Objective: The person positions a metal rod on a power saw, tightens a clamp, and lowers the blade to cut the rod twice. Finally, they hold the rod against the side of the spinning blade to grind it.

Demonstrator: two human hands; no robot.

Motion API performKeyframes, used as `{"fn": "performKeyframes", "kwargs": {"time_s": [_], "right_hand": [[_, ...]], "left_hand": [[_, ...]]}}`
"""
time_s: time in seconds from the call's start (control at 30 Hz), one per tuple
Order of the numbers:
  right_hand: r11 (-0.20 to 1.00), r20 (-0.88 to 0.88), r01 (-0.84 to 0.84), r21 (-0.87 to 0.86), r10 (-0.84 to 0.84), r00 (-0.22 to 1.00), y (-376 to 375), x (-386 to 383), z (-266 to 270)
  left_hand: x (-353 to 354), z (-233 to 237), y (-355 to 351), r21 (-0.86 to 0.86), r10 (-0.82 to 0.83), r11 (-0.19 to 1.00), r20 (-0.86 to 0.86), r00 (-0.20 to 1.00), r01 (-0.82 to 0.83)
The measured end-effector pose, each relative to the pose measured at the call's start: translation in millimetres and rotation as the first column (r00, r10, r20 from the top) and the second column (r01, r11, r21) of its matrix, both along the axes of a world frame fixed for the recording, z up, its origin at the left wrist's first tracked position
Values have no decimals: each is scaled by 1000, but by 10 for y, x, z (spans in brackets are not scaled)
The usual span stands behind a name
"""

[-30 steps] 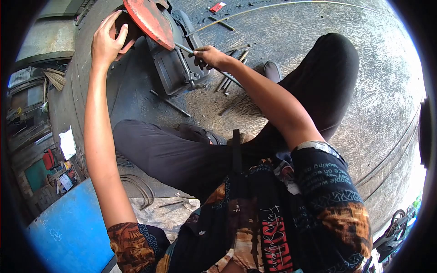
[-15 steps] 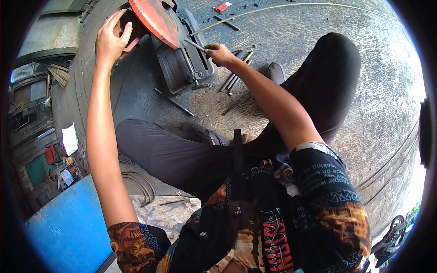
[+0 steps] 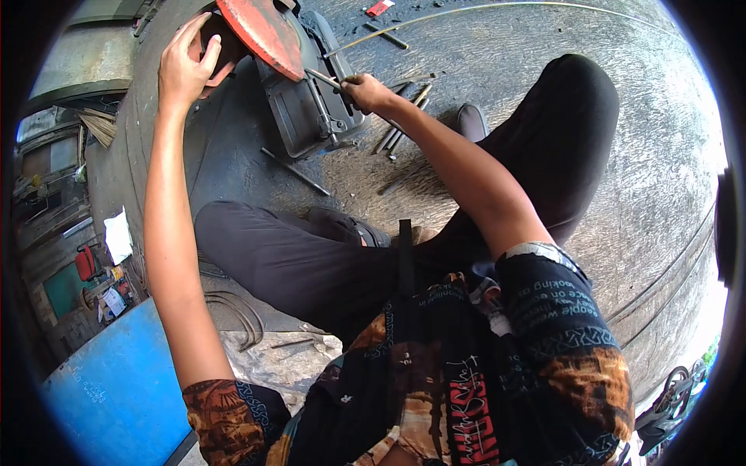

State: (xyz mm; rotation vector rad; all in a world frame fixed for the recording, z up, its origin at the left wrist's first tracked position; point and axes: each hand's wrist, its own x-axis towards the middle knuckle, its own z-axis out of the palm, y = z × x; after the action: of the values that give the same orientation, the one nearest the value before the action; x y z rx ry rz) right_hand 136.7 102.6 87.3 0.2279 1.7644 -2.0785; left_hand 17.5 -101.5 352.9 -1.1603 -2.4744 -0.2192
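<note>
Upper left: my left hand (image 3: 185, 68) wraps the saw handle (image 3: 220, 48) behind the red guard (image 3: 264, 31); right hand (image 3: 365, 92) fingers pinch the thin rod (image 3: 320, 78), steadying it under the guard

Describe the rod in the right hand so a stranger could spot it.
Start at the orange-guarded chop saw up top. Beside it, the right hand holds a thin metal rod pointing under the guard. Unlike the loose rods lying nearby, it alone is gripped.

we see bright daylight: sharp near the fingers (image 3: 351, 81) of the right hand (image 3: 368, 93), floor (image 3: 497, 43) glare beyond them, fisheye-bent black edges.
</note>
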Motion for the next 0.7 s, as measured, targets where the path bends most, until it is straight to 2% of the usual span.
{"fn": "performKeyframes", "kwargs": {"time_s": [0.17,0.23,0.27,0.33,0.53,0.7], "right_hand": [[996,36,5,93,-8,999,-35,-7,-10],[890,-304,114,441,29,952,-51,11,-7],[890,-303,113,442,29,953,-48,29,-3],[817,-408,185,546,66,911,-26,86,36],[762,-542,274,587,118,832,16,215,119],[732,-540,293,615,120,833,-23,205,167]], "left_hand": [[-1,-1,8,-5,2,1000,-6,1000,-2],[-3,-2,3,-1,5,1000,-1,1000,-5],[-4,-7,0,0,6,1000,0,1000,-6],[-8,-11,-1,8,-5,1000,-10,1000,5],[-12,1,-2,7,-15,1000,-6,1000,15],[-11,-4,-4,-4,0,1000,-13,1000,0]]}}
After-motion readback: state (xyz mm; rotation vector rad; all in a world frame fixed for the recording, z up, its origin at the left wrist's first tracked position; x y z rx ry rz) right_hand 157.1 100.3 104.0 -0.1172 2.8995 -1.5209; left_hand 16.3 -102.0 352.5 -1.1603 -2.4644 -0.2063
